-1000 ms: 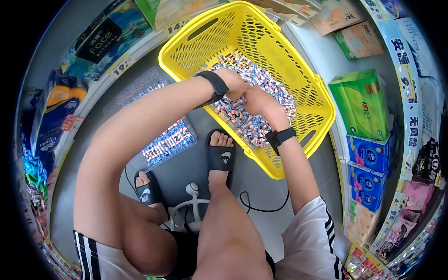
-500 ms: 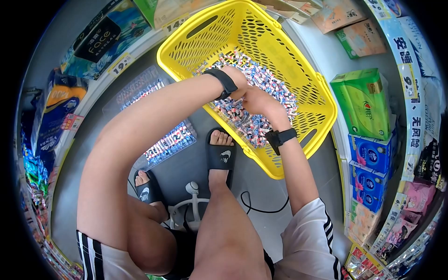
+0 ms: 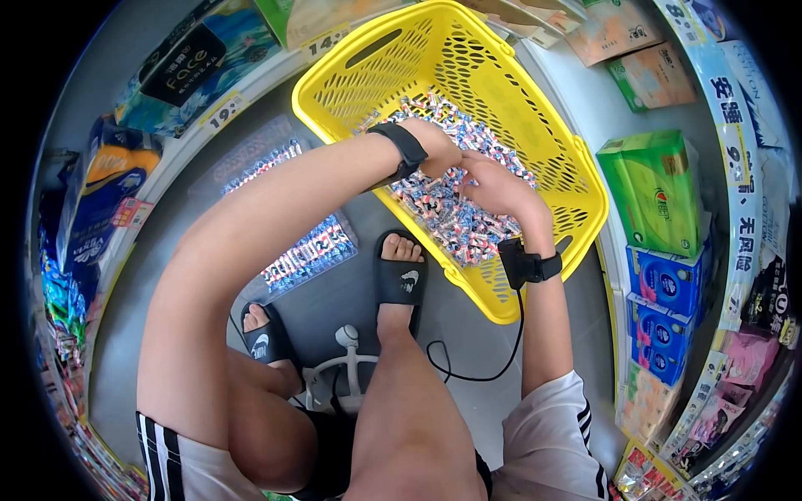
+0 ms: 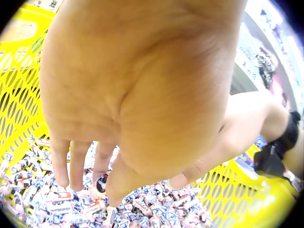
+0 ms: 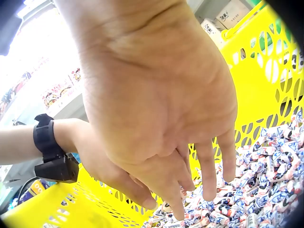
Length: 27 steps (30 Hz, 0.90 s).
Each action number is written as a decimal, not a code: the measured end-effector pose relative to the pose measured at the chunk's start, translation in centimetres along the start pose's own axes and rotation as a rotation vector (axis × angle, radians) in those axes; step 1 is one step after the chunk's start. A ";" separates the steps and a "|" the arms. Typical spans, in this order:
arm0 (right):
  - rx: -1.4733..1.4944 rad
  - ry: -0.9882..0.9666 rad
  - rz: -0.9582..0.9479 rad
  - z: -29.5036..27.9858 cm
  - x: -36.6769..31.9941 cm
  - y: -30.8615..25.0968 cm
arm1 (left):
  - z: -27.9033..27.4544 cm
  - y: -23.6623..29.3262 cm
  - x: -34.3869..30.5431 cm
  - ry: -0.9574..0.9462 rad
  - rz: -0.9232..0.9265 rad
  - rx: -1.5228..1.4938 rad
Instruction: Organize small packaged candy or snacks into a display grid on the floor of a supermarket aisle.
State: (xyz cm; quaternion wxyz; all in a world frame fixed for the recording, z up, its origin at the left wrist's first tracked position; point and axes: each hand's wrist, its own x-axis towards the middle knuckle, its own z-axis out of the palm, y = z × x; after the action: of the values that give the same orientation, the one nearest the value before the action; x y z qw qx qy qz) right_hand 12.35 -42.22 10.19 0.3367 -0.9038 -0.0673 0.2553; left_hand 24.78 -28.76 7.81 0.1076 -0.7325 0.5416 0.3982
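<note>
Over a heap of small wrapped candies (image 3: 464, 230) in a yellow plastic basket (image 3: 493, 88), both hands meet in the head view. My left hand (image 3: 433, 146) points its fingers down at the heap. In the left wrist view its thumb and a finger pinch a single wrapped candy (image 4: 101, 183) with a dark mark, while the other fingers (image 4: 78, 164) hang straight. Close beside it is my right hand (image 3: 505, 188), palm down. Its fingers (image 5: 207, 175) hang loosely in the right wrist view, and nothing shows between them.
A clear plastic box (image 3: 313, 259) with more wrapped candies lies on the floor left of the basket. Shelves with tissue packs (image 3: 652, 192) curve along both sides. A black cable (image 3: 476, 377) trails from the right wrist. A sandaled foot (image 3: 401, 275) stands close to the basket.
My right hand and wrist have shifted right and slightly down, and its fingers are more spread. The left hand has shifted slightly right. The view itself moved a little.
</note>
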 end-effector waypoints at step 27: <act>0.155 0.458 -0.129 1.0 -1.4 -13.7 | 5.6 -0.2 -18.3 0.893 0.360 -0.196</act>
State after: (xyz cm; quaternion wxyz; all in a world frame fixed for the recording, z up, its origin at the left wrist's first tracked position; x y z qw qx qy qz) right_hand 11.33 -31.61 18.94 0.4270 -0.9035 -0.0271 0.0261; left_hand 20.56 -12.44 16.93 -0.2749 -0.7332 0.6128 0.1066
